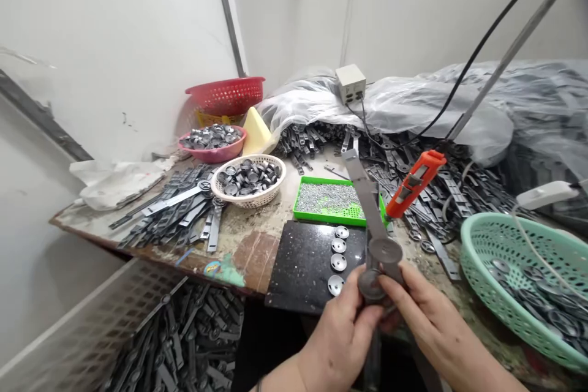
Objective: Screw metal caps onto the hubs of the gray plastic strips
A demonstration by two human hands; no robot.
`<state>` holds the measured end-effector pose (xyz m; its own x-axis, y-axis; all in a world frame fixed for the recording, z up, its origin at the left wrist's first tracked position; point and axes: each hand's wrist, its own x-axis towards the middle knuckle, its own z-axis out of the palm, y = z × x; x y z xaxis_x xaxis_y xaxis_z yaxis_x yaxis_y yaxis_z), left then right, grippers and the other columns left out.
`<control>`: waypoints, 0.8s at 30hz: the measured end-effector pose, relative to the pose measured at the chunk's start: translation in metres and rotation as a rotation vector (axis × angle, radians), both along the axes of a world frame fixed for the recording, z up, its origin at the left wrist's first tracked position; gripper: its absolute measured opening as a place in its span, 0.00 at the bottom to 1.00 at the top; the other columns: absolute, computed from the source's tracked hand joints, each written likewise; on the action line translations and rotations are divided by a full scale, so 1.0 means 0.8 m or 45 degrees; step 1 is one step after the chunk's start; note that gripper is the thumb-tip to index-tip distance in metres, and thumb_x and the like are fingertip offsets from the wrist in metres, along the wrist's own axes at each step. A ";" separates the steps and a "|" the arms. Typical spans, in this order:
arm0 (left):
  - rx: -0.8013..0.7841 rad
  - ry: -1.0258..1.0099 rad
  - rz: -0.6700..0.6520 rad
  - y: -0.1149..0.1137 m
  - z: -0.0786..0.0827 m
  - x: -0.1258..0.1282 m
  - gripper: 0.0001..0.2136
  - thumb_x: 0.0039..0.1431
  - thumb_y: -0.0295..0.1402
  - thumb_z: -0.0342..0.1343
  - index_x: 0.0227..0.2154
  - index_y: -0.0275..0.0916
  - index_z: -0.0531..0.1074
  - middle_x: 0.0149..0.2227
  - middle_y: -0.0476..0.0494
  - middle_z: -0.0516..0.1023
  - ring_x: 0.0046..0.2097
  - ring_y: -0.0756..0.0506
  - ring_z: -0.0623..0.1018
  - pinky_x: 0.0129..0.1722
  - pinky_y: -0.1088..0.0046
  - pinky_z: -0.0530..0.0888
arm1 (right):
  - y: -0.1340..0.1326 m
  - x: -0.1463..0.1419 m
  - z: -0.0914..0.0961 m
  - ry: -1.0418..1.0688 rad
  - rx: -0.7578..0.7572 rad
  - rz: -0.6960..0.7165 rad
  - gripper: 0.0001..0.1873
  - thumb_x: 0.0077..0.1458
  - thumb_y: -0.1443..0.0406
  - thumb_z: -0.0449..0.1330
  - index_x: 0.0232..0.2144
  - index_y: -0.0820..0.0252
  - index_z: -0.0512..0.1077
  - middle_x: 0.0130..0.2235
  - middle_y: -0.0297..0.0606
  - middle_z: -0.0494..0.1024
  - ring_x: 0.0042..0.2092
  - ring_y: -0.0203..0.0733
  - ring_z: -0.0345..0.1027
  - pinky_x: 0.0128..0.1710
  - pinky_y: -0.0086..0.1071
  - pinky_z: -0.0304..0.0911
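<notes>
In front of me, my left hand [337, 337] pinches a round grey cap [370, 285] between thumb and fingers. My right hand [425, 318] is closed around a long flat grey strip with a round hub [386, 250], its thumb reaching to the cap's edge. The strip points up and away over the bench. Cap and hub are close together; whether they are joined I cannot tell. Just beyond my left hand, several silver discs [339, 263] lie in a row on a black slab [298, 263].
Behind the slab is a green tray [316, 217] of tiny metal pieces. An orange electric screwdriver [416, 184] hangs right of it. A cream basket [248, 199] and pink basin [215, 154] hold round parts. Grey strips [184, 202] are heaped left; a mint basket [505, 282] stands right.
</notes>
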<state>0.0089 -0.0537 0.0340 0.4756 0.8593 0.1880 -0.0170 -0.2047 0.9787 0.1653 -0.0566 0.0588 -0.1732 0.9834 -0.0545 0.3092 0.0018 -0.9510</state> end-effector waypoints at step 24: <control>0.237 0.539 0.928 0.072 -0.001 -0.119 0.15 0.63 0.38 0.49 0.49 0.38 0.71 0.29 0.48 0.73 0.29 0.49 0.74 0.30 0.73 0.72 | 0.119 0.024 -0.057 -0.613 0.540 0.019 0.20 0.61 0.56 0.47 0.51 0.56 0.68 0.46 0.43 0.75 0.47 0.46 0.70 0.46 0.37 0.66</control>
